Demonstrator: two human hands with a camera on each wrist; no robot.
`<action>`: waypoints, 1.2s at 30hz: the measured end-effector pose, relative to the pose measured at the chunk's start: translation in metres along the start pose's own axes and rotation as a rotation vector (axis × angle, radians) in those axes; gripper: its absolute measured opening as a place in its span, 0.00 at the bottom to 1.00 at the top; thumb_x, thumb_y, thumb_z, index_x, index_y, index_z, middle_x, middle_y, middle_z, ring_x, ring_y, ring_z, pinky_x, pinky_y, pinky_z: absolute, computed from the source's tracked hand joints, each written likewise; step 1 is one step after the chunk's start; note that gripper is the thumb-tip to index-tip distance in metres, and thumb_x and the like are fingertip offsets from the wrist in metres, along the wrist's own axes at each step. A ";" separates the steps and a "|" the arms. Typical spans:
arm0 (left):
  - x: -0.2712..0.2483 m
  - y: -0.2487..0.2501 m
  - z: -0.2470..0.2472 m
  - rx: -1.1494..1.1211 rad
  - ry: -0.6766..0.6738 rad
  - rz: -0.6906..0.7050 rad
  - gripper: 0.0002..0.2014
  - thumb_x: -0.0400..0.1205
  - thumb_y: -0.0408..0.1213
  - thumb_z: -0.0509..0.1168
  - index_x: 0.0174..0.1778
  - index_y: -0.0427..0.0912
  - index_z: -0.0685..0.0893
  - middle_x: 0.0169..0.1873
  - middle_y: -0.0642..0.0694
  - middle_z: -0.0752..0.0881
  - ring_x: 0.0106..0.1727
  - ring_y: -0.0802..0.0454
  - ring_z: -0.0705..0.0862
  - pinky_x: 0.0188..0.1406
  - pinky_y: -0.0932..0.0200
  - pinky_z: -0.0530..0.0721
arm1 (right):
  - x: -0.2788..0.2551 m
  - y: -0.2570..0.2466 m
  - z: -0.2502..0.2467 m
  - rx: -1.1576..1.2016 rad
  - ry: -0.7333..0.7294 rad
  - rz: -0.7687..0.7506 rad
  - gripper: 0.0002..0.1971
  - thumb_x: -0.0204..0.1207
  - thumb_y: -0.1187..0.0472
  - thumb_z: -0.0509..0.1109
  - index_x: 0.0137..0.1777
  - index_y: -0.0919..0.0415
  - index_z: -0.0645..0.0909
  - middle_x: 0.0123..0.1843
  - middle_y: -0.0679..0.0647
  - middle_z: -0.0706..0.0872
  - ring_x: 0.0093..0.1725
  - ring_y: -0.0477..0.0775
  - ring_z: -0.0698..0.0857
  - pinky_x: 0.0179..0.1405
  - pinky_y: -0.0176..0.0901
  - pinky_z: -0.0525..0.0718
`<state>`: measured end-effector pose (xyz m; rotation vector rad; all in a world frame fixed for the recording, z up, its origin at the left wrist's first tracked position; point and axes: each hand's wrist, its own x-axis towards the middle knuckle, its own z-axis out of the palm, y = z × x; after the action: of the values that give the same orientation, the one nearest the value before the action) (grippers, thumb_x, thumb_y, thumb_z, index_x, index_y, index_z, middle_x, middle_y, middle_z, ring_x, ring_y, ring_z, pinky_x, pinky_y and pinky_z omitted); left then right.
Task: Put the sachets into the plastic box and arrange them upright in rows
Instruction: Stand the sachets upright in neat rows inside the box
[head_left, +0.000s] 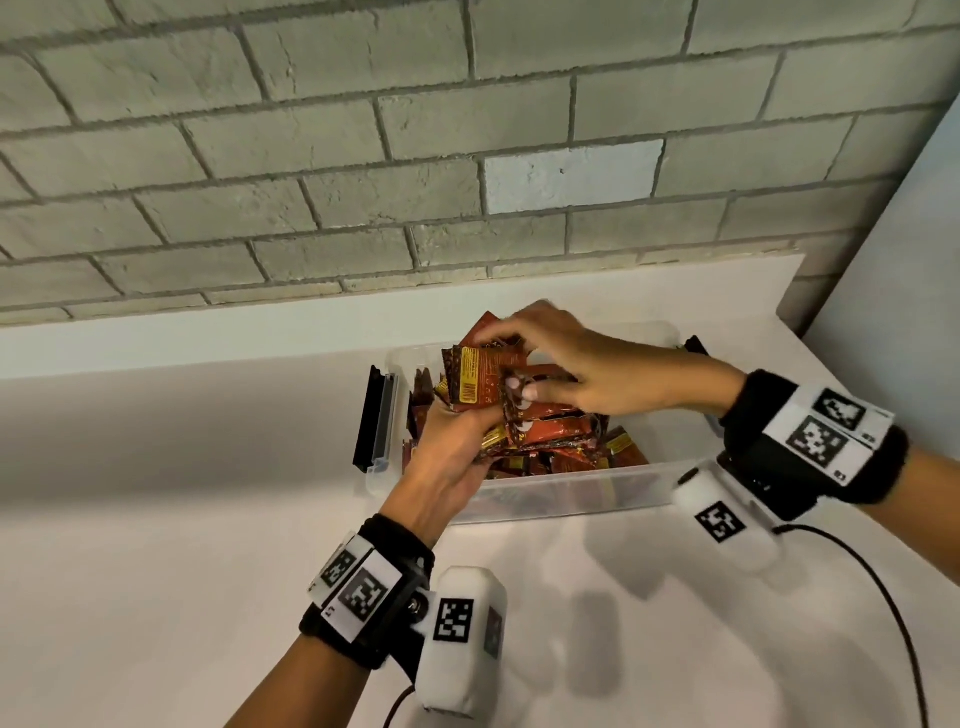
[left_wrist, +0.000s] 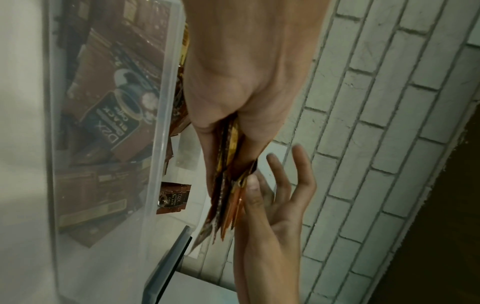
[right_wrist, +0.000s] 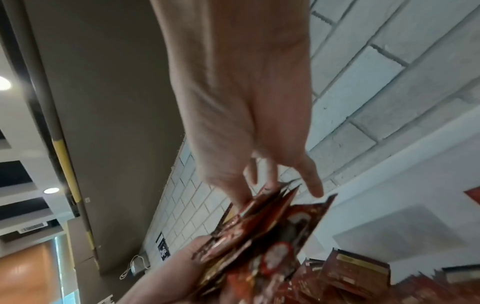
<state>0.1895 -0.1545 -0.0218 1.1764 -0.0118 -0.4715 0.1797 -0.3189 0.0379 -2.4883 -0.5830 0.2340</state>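
A clear plastic box (head_left: 571, 491) stands on the white counter, with several red-brown sachets (head_left: 576, 452) lying loose and jumbled inside. My left hand (head_left: 457, 441) grips a bundle of sachets (head_left: 480, 379) from below and holds it upright over the box's left half. My right hand (head_left: 571, 358) reaches over from the right, its fingers curled on the bundle's top edge and its thumb on the bundle's face. The left wrist view shows my left hand (left_wrist: 246, 82) clamping the stacked sachets (left_wrist: 228, 189) edge-on. My right hand (right_wrist: 246, 123) pinches the sachet tops (right_wrist: 262, 222) in the right wrist view.
A black latch (head_left: 375, 421) sticks out from the box's left end, and another shows at the far right end (head_left: 696, 345). A brick wall (head_left: 415, 156) rises just behind the counter. A black cable (head_left: 883, 597) runs across the counter at the right.
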 end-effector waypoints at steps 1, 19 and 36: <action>0.000 -0.001 -0.002 -0.006 0.019 -0.010 0.15 0.76 0.21 0.68 0.57 0.36 0.86 0.50 0.36 0.90 0.47 0.44 0.90 0.42 0.51 0.89 | 0.000 0.002 0.002 0.009 0.069 0.087 0.32 0.77 0.50 0.70 0.76 0.39 0.57 0.71 0.49 0.63 0.73 0.54 0.65 0.69 0.51 0.73; 0.005 -0.006 0.003 -0.042 0.250 -0.028 0.09 0.78 0.22 0.67 0.50 0.38 0.85 0.44 0.39 0.90 0.40 0.47 0.89 0.38 0.53 0.90 | -0.004 0.017 0.027 0.417 0.189 0.438 0.19 0.71 0.48 0.75 0.57 0.52 0.75 0.53 0.45 0.80 0.56 0.48 0.79 0.47 0.40 0.78; 0.008 0.000 -0.005 0.136 0.230 0.038 0.21 0.68 0.19 0.74 0.57 0.35 0.84 0.45 0.38 0.91 0.43 0.43 0.91 0.40 0.48 0.90 | -0.005 0.009 -0.018 -0.035 -0.083 0.172 0.07 0.83 0.56 0.62 0.53 0.40 0.69 0.60 0.48 0.70 0.64 0.53 0.68 0.65 0.52 0.71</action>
<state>0.1980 -0.1524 -0.0255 1.3561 0.1341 -0.3031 0.1832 -0.3364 0.0479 -2.5742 -0.4088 0.3975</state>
